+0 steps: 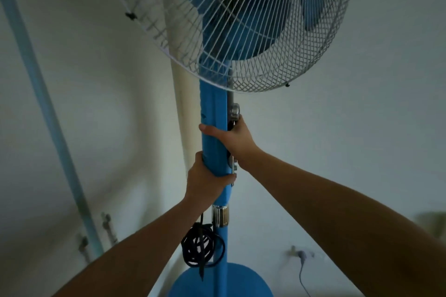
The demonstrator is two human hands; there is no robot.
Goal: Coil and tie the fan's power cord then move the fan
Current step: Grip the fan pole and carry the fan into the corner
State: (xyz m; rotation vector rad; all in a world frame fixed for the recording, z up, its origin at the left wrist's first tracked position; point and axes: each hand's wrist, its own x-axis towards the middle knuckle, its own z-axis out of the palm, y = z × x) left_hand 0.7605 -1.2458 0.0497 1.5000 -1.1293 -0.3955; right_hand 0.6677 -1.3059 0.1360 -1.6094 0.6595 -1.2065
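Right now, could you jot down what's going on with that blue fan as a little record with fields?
fan: blue pedestal fan, white wire guard
left hand: left hand wrapped around the column, lower grip
right hand: right hand wrapped around the column, upper grip, just below a metal knob
power cord: black cord bundled in a coil, hanging beside the pole
base: round blue base below

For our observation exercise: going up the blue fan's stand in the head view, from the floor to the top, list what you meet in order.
Round blue base → coiled black cord → chrome collar → left hand → right hand → wire grille.
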